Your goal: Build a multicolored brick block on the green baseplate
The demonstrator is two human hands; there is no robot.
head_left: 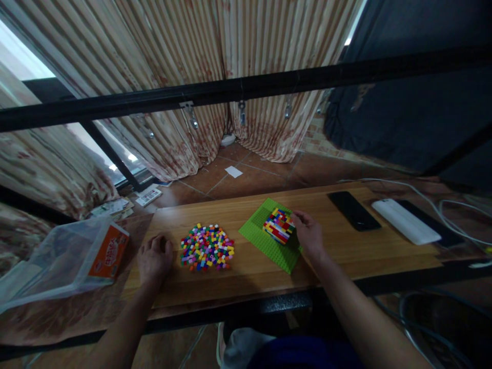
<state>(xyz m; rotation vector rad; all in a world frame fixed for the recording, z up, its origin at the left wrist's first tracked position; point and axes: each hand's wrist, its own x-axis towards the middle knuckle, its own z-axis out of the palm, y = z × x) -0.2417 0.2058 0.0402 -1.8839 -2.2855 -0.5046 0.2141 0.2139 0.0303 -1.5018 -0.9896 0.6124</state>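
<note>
A green studded baseplate (254,229) lies at an angle on the wooden board. On it stands a block of multicoloured toy bricks (279,225), stacked in layers of red, yellow, white and blue. My right hand (310,237) is at the block's right upper edge, with thumb and fingers closed together. Whatever they hold is too small or hidden to make out. To the left, a loose pile of small coloured bricks (207,247) is spread on the board. My left hand (155,258) rests on the wood just left of this pile, fingers loosely bent and apart, holding nothing.
A clear plastic bin (65,256) with an orange label stands left of the wooden board (246,279). At right lie a black phone (354,210), a white power bank (405,221) and a white cable (417,190). A black metal bar (246,89) crosses beyond the table.
</note>
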